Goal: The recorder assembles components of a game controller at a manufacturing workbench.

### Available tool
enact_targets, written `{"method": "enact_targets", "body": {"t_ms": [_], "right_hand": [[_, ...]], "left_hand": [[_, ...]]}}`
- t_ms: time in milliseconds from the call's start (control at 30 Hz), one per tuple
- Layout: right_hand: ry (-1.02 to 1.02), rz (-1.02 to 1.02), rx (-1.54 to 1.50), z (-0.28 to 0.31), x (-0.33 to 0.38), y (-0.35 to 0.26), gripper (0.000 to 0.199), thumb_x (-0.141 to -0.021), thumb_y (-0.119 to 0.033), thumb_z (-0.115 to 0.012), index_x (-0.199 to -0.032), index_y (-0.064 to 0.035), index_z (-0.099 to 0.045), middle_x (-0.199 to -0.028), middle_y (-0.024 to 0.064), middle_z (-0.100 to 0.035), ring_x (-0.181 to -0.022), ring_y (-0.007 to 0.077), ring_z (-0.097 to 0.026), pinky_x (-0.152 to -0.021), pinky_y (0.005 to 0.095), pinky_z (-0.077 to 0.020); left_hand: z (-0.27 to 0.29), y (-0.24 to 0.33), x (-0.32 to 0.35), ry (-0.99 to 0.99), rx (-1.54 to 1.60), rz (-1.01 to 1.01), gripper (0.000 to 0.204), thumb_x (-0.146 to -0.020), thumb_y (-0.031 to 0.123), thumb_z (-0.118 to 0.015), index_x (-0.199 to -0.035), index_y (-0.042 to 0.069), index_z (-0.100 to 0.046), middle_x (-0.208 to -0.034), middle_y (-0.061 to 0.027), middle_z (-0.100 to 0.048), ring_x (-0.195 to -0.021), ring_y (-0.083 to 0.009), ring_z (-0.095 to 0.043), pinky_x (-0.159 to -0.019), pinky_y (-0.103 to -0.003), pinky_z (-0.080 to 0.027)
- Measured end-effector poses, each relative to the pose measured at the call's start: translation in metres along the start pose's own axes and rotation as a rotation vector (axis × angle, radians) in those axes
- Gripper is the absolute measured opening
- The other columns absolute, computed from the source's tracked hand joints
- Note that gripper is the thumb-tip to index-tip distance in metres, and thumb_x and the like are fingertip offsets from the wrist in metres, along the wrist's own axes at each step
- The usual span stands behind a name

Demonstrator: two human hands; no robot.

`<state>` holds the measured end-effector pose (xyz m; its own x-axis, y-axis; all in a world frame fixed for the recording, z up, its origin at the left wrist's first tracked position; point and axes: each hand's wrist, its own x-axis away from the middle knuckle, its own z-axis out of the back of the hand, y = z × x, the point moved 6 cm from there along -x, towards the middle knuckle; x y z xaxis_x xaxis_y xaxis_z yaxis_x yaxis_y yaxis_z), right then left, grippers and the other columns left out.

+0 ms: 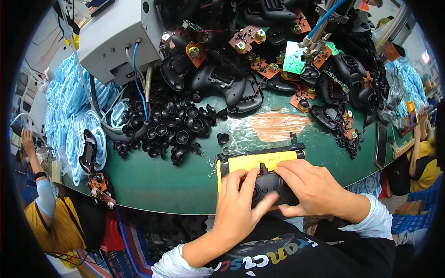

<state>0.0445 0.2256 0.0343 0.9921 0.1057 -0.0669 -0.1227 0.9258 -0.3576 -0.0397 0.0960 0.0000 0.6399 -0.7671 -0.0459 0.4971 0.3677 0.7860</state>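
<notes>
A black game controller [267, 186] lies between my hands at the table's front edge, its buttons and a thumbstick facing up. From the left, my left hand [237, 197] closes its fingers on the controller's side, with the thumb bent over the front. My right hand [315, 187] wraps the other end, fingertips along its far edge. Just behind it is a yellow pad [252, 161] edged with black tape, and a small black knob [263, 168] stands between pad and controller. The controller's ends are partly hidden by my fingers.
Black thumbstick caps [178, 125] lie heaped on the green table [162, 185], with loose screws [211, 167] near the pad. Behind are controller shells [227, 83] and circuit boards [245, 39]. A grey machine box [118, 44] stands left, beside light-blue parts [74, 116]. People work at both sides.
</notes>
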Motion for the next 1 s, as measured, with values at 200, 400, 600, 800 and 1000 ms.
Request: {"method": "enact_targets", "body": {"t_ms": [200, 400, 600, 800, 1000], "right_hand": [[-0.047, -0.032, -0.003, -0.002, -0.006, 0.000, 0.072, -0.065, -0.028, -0.081, -0.121, 0.0088, -0.054, -0.115, 0.0183, -0.057, -0.102, 0.0310, -0.062, -0.075, 0.0361, -0.0576], [-0.091, 0.041, 0.063, 0.003, -0.012, -0.011, 0.070, -0.069, -0.026, -0.079, -0.123, 0.0095, -0.053, -0.117, 0.0231, -0.056, -0.101, 0.0341, -0.063, -0.075, 0.0383, -0.0582], [-0.108, 0.056, 0.014, 0.000, -0.008, -0.002, 0.068, -0.069, -0.024, -0.079, -0.125, 0.0056, -0.054, -0.118, 0.0244, -0.056, -0.103, 0.0360, -0.062, -0.073, 0.0396, -0.0584], [-0.134, 0.011, -0.028, -0.007, -0.007, 0.007, 0.068, -0.070, -0.028, -0.080, -0.129, -0.0038, -0.055, -0.125, 0.0169, -0.055, -0.110, 0.0322, -0.059, -0.080, 0.0403, -0.0568], [-0.069, -0.046, -0.177, -0.012, 0.001, 0.016, 0.069, -0.072, -0.031, -0.080, -0.132, -0.0081, -0.054, -0.130, 0.0141, -0.053, -0.114, 0.0319, -0.056, -0.087, 0.0405, -0.0540]], "left_hand": [[-0.007, -0.004, 0.014, -0.046, -0.029, -0.138, 0.083, -0.062, 0.007, -0.083, -0.136, 0.003, -0.046, -0.133, -0.0194, -0.043, -0.122, -0.0409, -0.045, -0.103, -0.047, -0.040], [-0.007, -0.004, 0.016, -0.018, -0.065, -0.128, 0.082, -0.061, 0.006, -0.082, -0.136, 0.003, -0.047, -0.133, -0.0216, -0.042, -0.121, -0.0417, -0.045, -0.102, -0.047, -0.040], [-0.008, -0.002, 0.014, -0.041, -0.078, -0.161, 0.082, -0.062, 0.007, -0.082, -0.136, 0.002, -0.047, -0.133, -0.0220, -0.042, -0.120, -0.0412, -0.046, -0.102, -0.048, -0.040], [-0.010, -0.006, 0.016, -0.016, -0.061, -0.167, 0.082, -0.063, 0.015, -0.086, -0.134, 0.002, -0.049, -0.134, -0.0211, -0.044, -0.121, -0.0409, -0.047, -0.102, -0.047, -0.041], [-0.001, -0.002, 0.013, -0.053, 0.022, -0.140, 0.083, -0.069, 0.020, -0.087, -0.138, 0.002, -0.043, -0.132, -0.0208, -0.048, -0.119, -0.0374, -0.051, -0.101, -0.045, -0.043]]}}
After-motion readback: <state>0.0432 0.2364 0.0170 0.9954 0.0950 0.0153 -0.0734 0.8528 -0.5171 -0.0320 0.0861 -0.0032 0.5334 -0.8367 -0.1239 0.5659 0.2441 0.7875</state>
